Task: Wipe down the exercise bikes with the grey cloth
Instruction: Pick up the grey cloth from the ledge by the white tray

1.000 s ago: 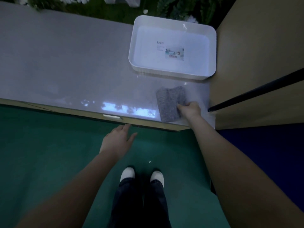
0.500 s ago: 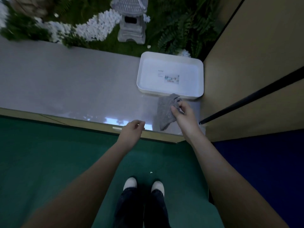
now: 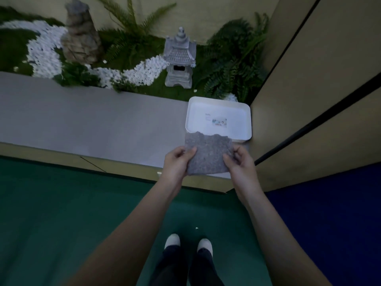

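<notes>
Grey cloth (image 3: 208, 153): held spread above the ledge (image 3: 92, 124), just in front of the white tray (image 3: 248, 120). Left hand (image 3: 177, 162) and right hand (image 3: 240, 162) each pinch a side edge. Step: readying the cloth, likely folding, though dim light blurs the fingers. No bike in view; next, carry it to one.

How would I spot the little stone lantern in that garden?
Behind the long grey ledge runs a planted bed with a trail of white pebbles. The lantern stands at the trail's right end, left of the big ferns. Unlike the rough rock farther left, it is carved, with tiered roofs.
</notes>
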A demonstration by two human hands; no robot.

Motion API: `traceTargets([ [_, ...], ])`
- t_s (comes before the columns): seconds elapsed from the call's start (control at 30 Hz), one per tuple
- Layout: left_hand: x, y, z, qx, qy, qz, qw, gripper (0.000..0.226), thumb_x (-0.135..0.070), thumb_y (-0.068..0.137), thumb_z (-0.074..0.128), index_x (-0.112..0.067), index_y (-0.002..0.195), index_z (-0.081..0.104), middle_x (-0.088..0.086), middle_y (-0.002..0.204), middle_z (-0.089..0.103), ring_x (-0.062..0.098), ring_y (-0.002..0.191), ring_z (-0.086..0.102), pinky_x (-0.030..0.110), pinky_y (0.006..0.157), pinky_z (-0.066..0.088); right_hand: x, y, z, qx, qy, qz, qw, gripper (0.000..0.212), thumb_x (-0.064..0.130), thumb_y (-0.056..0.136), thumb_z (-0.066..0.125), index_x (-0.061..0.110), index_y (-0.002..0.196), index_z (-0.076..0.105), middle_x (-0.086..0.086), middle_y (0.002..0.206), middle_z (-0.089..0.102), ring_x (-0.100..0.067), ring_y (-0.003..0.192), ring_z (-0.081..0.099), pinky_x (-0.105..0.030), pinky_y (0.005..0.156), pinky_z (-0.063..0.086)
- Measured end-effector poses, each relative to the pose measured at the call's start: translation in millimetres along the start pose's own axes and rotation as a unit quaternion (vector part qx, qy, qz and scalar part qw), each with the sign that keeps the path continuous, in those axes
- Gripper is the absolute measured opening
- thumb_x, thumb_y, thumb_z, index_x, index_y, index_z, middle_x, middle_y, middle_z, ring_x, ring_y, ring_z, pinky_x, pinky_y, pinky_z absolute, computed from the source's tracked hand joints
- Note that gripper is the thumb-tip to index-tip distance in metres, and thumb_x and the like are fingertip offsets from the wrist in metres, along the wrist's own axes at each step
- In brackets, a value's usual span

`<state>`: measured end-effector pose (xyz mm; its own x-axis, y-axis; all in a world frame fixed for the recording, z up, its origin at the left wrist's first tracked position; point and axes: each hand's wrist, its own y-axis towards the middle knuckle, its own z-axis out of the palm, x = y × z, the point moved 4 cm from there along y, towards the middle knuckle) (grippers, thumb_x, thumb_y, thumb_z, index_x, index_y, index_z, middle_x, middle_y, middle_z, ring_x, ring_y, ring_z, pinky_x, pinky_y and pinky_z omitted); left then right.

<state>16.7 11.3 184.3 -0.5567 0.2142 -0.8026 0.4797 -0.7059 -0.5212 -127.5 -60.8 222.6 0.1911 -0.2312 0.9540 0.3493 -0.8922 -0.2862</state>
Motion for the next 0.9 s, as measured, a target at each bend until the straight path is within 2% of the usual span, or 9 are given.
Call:
traceTargets([
  [0.1,-13.4,-18.3,-13.5,-0.052,0.131,0.084,0.986,0.015,-0.014,0.086,0.067,-0.014,0.073,0.061,0.005,0.070,0.056,0.017,0.066,0.053,0.028,0.062,0.045,8.1,-16.9,16.2,-0.005,-0.116,-0.050,0.992,0.010,-0.003,0.093,0.051,0.001,0.102,0.055,-0.007,0.100,0.061,-0.017,0.096,0.058,-0.030,0.089,0.047],
  [0.2,-27.7,-33.6,-21.5,-0.069,0.230,0.152,0.959,0.007,-0.014,0.084,0.068,-0.009,0.089,0.065,0.012,0.077,0.061,0.020,0.069,0.052,0.034,0.067,0.048,22.0,-30.0,35.6,-0.006,-0.209,-0.119,0.971,0.011,-0.003,0.091,0.053,0.004,0.100,0.054,-0.005,0.097,0.061,-0.015,0.091,0.059,-0.020,0.076,0.042],
  [0.27,-35.8,-43.9,-26.9,-0.061,0.262,0.170,0.948,0.011,-0.015,0.082,0.069,-0.015,0.092,0.064,0.011,0.082,0.065,0.019,0.069,0.055,0.032,0.067,0.050,31.6,-37.8,46.7,0.004,-0.233,-0.150,0.961,0.014,-0.003,0.090,0.053,0.007,0.100,0.055,-0.003,0.098,0.062,-0.015,0.091,0.059,-0.019,0.076,0.041],
  [0.33,-41.9,-54.0,-28.4,-0.037,0.286,0.171,0.942,0.018,-0.013,0.080,0.070,-0.024,0.090,0.061,0.001,0.080,0.064,0.012,0.064,0.055,0.022,0.062,0.048,39.2,-45.0,54.6,0.020,-0.241,-0.169,0.955,0.015,-0.003,0.089,0.054,0.007,0.100,0.056,-0.003,0.098,0.062,-0.014,0.091,0.058,-0.017,0.077,0.040],
  [0.4,-45.4,-65.2,-29.3,-0.008,0.287,0.149,0.946,0.026,-0.008,0.078,0.071,-0.025,0.094,0.059,-0.003,0.081,0.062,0.011,0.065,0.057,0.020,0.062,0.048,43.3,-51.9,61.3,0.044,-0.245,-0.179,0.952,0.015,-0.003,0.088,0.055,0.005,0.101,0.058,-0.006,0.100,0.064,-0.016,0.092,0.058,-0.022,0.078,0.042],
  [0.53,-50.6,-90.5,-28.8,0.053,0.245,0.118,0.961,0.043,0.001,0.071,0.074,-0.029,0.099,0.060,-0.003,0.085,0.063,0.011,0.074,0.064,0.021,0.067,0.052,37.9,-57.8,62.6,0.091,-0.185,-0.133,0.969,0.007,0.010,0.092,0.058,0.006,0.097,0.061,-0.003,0.093,0.066,-0.017,0.089,0.060,-0.030,0.080,0.045],
  [0.7,-48.0,-120.4,-18.4,0.105,0.222,0.109,0.963,0.049,0.007,0.070,0.075,-0.031,0.099,0.062,0.003,0.090,0.060,0.011,0.077,0.061,0.023,0.075,0.052,23.3,-57.2,48.2,0.142,-0.115,-0.034,0.983,0.018,0.029,0.083,0.071,0.014,0.086,0.060,-0.002,0.083,0.068,-0.019,0.083,0.065,-0.034,0.075,0.050],
  [0.83,-30.6,-132.8,-6.6,0.068,0.231,0.086,0.967,0.055,0.015,0.077,0.065,-0.007,0.126,0.054,0.004,0.092,0.054,0.011,0.073,0.056,0.019,0.071,0.051,19.1,-54.5,27.6,0.191,-0.100,-0.032,0.976,0.011,0.016,0.084,0.070,0.016,0.082,0.059,0.000,0.079,0.067,-0.017,0.079,0.063,-0.030,0.071,0.049],
  [0.9,-23.2,-138.7,-6.2,-0.002,0.200,0.095,0.975,0.036,0.010,0.085,0.059,-0.004,0.117,0.060,0.006,0.088,0.054,0.009,0.066,0.054,0.016,0.062,0.048,18.8,-53.3,14.9,0.218,-0.089,-0.029,0.971,0.008,0.011,0.088,0.065,0.016,0.084,0.059,0.001,0.082,0.068,-0.015,0.082,0.063,-0.027,0.071,0.049],
])
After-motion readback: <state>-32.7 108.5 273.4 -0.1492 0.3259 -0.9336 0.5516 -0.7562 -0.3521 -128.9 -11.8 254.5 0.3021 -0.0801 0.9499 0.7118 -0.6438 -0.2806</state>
